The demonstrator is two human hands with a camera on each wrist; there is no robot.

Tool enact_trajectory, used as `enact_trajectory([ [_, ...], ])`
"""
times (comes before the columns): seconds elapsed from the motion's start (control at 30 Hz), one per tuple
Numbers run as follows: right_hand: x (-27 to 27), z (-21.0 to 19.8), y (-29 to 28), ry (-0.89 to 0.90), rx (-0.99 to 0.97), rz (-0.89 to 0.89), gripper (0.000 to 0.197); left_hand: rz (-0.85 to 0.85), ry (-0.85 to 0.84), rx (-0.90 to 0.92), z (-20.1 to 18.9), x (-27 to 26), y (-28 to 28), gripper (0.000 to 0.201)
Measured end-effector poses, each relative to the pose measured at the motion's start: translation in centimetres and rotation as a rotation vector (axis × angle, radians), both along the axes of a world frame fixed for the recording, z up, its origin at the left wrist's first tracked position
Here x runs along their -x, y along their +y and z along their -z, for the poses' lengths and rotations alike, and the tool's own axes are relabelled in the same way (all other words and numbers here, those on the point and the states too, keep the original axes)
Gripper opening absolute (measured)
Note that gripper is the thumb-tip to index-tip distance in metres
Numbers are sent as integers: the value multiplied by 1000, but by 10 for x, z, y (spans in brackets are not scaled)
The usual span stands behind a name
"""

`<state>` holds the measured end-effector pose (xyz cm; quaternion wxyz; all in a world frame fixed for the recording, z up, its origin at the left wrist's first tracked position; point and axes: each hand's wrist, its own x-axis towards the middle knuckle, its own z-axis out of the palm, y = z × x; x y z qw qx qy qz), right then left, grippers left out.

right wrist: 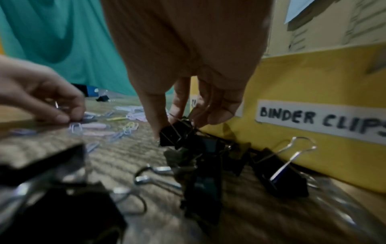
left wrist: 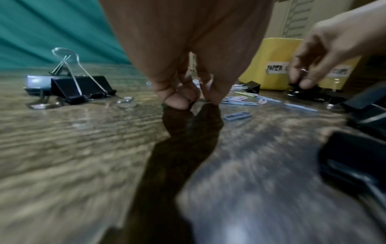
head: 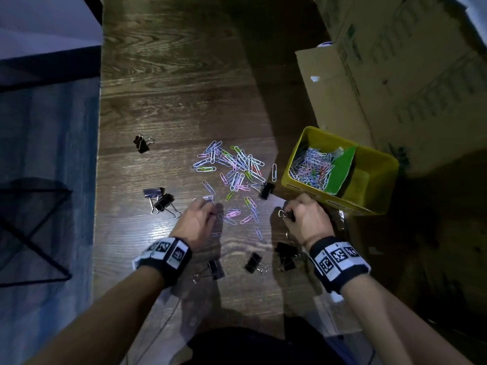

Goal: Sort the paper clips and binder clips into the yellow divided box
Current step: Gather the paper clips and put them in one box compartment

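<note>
Loose pastel paper clips (head: pixel 234 164) lie scattered mid-table. Several black binder clips lie around them, such as a pair (head: pixel 163 202) to the left and one (head: pixel 253 262) near my wrists. The yellow divided box (head: pixel 340 204) stands at the right. Its left compartment holds paper clips (head: pixel 311 167); a green divider (head: pixel 340 172) separates the right one. My left hand (head: pixel 210 206) pinches a paper clip at the table surface (left wrist: pixel 192 102). My right hand (head: pixel 288 210) grips a black binder clip (right wrist: pixel 175 135) just in front of the box.
Cardboard boxes (head: pixel 395 75) rise behind and right of the yellow box. The box front carries the labels "BINDER CLIPS" (right wrist: pixel 321 118) and "PAPER" (left wrist: pixel 275 68). The table's left edge (head: pixel 98 180) drops to a blue rug (head: pixel 47 154) with a black wire frame (head: pixel 34 233).
</note>
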<state>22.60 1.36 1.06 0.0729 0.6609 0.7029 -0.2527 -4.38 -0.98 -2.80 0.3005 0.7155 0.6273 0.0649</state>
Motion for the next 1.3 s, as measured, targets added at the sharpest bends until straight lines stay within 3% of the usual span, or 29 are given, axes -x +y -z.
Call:
enact_trajectory([
  [0.17,-3,-2,-7,-34,7,-53,40,116,56,81,-23,-12,19,3],
  [0.27,10,-10,-5,15,-102,-196,50,273,218,309,-28,-15,3,38],
  [0.33,23,-12,2,60,-113,-296,55,290,258,347,-22,-12,-3,44],
  [0.47,37,-6,15,5,-23,-368,65,189,193,204,-17,-21,21,10],
  [0.57,35,-3,14,-84,-24,-361,59,318,125,89,-21,-38,26,2],
  [0.67,29,-4,7,-113,-58,-338,51,700,54,-126,-13,-62,13,18],
  [0.73,25,-4,3,-117,-35,-329,47,828,94,-215,-5,-70,7,22],
  [0.93,14,-1,-8,-133,-24,-223,25,735,216,-86,5,-48,31,39],
  [1.1,10,-2,-13,-226,43,-208,28,568,198,-184,-3,-50,75,24],
  [1.3,8,-2,-8,-231,48,-134,29,882,219,-211,-8,-89,88,38],
])
